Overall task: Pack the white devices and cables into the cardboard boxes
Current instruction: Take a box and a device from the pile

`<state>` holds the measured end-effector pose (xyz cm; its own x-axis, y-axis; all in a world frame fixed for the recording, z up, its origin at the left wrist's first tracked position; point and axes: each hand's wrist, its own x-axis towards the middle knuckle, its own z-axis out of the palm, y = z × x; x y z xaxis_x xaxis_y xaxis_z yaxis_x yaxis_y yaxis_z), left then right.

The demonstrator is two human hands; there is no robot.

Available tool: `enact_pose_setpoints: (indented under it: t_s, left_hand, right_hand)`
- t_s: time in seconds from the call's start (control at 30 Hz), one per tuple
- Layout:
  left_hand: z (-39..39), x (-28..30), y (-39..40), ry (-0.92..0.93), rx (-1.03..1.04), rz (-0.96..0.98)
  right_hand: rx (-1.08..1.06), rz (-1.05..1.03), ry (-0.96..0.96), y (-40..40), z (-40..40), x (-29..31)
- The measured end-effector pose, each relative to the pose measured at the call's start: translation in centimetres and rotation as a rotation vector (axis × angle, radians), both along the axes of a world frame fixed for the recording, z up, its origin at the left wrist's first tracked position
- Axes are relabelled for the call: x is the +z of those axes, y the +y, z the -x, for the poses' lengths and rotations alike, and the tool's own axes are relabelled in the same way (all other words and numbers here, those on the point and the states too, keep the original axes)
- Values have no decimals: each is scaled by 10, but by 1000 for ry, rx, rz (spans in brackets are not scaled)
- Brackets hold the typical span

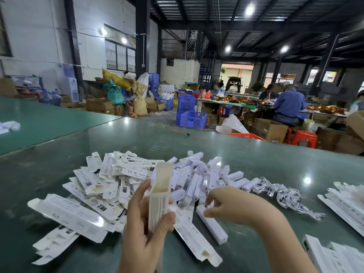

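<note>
My left hand (143,229) grips a narrow white cardboard box (160,196), held upright with its top flap open and the brown inside showing. My right hand (234,203) reaches into the pile of long white devices (199,178), and its fingers curl round the end of one white device (211,223) lying on the table. Flat and part-folded printed boxes (94,190) lie heaped to the left. A tangle of white cables (283,194) lies to the right of the devices.
The work surface is a glossy green-grey table (256,154). Finished white boxes are stacked at the right edge (346,205) and the lower right corner (334,257). Beyond the table stand blue crates (192,119), cardboard cartons and seated people at another table (287,107).
</note>
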<state>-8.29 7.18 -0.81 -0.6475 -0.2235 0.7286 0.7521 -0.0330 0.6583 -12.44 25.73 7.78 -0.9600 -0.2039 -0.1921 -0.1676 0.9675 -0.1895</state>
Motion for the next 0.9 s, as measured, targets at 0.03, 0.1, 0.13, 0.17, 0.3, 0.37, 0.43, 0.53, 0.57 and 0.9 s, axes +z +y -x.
enact_pose_setpoints:
  t_s: [0.03, 0.1, 0.13, 0.17, 0.3, 0.37, 0.43, 0.53, 0.57, 0.9]
  left_hand:
    - [0, -1, 0, 15, 6, 11]
    - [-1, -2, 0, 30, 20, 46]
    - [-2, -2, 1, 26, 27, 64]
    - [-2, -3, 1, 25, 39, 87]
    - [-4, -3, 1, 50, 103, 179]
    - [-3, -3, 0, 48, 116, 179]
    - [-3, -4, -1, 72, 139, 205]
    - [-2, -3, -2, 128, 159, 245]
    - [-1, -2, -3, 153, 151, 240]
    - [-3, 9, 3, 289, 59, 51]
  right_hand:
    - [-17, -15, 12, 1, 5, -4]
    - [-41, -61, -21, 3, 13, -13]
    - [-56, -89, -59, 4, 17, -16]
    - [-73, -116, -94, 6, 19, -20]
    - [-144, -167, -200, 11, 27, -31]
    - [-149, -176, -230, 11, 29, -34]
    - [-145, -197, -247, 8, 29, -35]
    - [-103, -232, -111, 1, 20, -24]
    - [-56, -190, -20, -1, 15, -16]
    - [575, 764, 423, -40, -56, 41]
